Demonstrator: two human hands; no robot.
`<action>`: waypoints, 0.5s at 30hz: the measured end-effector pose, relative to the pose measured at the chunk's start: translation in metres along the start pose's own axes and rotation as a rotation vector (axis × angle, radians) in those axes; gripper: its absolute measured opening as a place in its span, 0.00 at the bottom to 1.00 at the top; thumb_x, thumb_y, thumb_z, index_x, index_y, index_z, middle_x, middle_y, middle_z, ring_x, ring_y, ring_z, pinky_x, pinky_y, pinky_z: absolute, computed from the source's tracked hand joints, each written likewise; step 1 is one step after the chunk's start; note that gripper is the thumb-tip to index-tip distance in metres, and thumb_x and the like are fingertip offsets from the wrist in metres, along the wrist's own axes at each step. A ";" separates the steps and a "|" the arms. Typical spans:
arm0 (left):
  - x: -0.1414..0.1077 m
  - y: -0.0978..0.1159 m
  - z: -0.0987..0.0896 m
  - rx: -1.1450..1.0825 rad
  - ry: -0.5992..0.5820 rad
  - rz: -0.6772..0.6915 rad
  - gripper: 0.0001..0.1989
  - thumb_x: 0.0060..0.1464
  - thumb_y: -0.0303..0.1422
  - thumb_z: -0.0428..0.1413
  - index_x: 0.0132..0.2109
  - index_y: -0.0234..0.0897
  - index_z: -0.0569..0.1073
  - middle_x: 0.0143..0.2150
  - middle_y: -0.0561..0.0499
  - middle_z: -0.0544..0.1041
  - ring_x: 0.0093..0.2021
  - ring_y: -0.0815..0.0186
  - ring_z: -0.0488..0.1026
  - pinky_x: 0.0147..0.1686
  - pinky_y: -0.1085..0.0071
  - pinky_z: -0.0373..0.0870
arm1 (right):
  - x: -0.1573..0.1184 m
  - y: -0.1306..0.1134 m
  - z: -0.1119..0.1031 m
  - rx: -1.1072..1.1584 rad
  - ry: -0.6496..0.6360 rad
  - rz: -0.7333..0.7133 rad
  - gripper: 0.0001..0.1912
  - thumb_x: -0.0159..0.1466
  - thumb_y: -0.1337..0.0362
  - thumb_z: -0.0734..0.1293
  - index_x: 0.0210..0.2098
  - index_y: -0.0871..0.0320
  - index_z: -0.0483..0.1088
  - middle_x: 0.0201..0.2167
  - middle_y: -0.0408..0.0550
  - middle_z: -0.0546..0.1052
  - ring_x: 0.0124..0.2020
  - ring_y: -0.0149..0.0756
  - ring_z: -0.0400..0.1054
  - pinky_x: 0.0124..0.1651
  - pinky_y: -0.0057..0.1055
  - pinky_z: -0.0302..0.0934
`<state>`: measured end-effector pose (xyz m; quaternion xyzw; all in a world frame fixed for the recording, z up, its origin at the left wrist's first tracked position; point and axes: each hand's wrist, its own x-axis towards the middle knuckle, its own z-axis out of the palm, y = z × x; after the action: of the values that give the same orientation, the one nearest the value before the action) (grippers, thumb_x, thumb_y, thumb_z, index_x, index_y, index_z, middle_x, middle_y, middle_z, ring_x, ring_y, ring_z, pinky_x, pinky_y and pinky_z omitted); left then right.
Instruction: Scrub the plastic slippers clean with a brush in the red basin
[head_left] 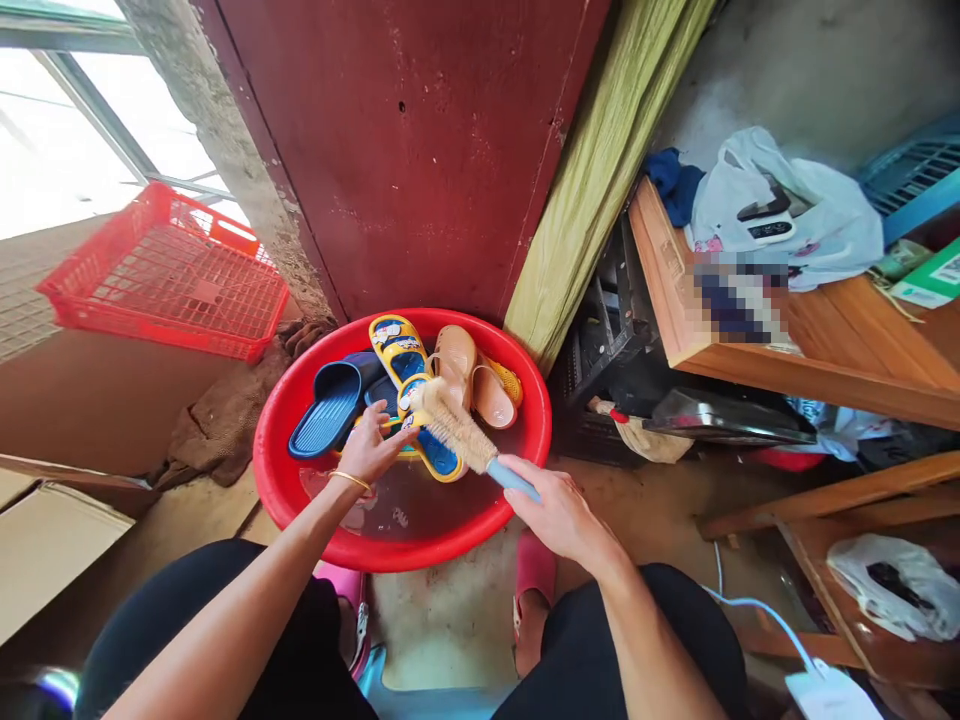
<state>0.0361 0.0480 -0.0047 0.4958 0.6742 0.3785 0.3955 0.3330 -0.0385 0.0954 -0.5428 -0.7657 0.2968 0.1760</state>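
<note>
Two knees (165,600) are resting behind my hands; right hand (555,510) is gripping one brush (472,445); whether left hand (371,445) is pinching one sandal (442,462), remotely I cannot tell.

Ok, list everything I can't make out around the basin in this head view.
All in the head view:
- Left hand: its own fingers hide whether it grips the yellow-and-blue sandal.
- That sandal's strap: partly covered by the scrubbing brush.
- Yellow shoe: mostly hidden behind the tan clogs.
- Floor of the red basin: hidden by murky water and footwear.
</note>
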 end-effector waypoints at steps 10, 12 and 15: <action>-0.017 0.004 0.028 -0.670 -0.025 -0.447 0.28 0.46 0.57 0.62 0.40 0.37 0.72 0.38 0.45 0.79 0.34 0.63 0.78 0.34 0.68 0.73 | -0.013 -0.001 0.023 -0.366 -0.166 0.136 0.23 0.69 0.65 0.58 0.61 0.48 0.68 0.45 0.49 0.82 0.46 0.43 0.76 0.46 0.32 0.62; -0.017 0.011 0.029 -0.776 -0.015 -0.441 0.26 0.47 0.55 0.62 0.39 0.37 0.71 0.34 0.47 0.78 0.30 0.66 0.76 0.32 0.70 0.72 | -0.003 -0.002 0.045 -0.379 -0.106 0.167 0.24 0.70 0.64 0.57 0.64 0.51 0.65 0.46 0.54 0.81 0.45 0.45 0.76 0.46 0.34 0.64; -0.016 0.022 0.032 -0.872 -0.023 -0.395 0.24 0.49 0.55 0.61 0.37 0.37 0.71 0.27 0.53 0.75 0.24 0.70 0.72 0.28 0.73 0.70 | 0.017 -0.003 0.069 -0.212 0.033 0.127 0.26 0.69 0.65 0.57 0.66 0.56 0.61 0.50 0.57 0.79 0.48 0.44 0.75 0.50 0.35 0.66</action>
<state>0.0762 0.0411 0.0047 0.1502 0.5296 0.5380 0.6383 0.2837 -0.0417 0.0441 -0.6104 -0.7540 0.2157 0.1109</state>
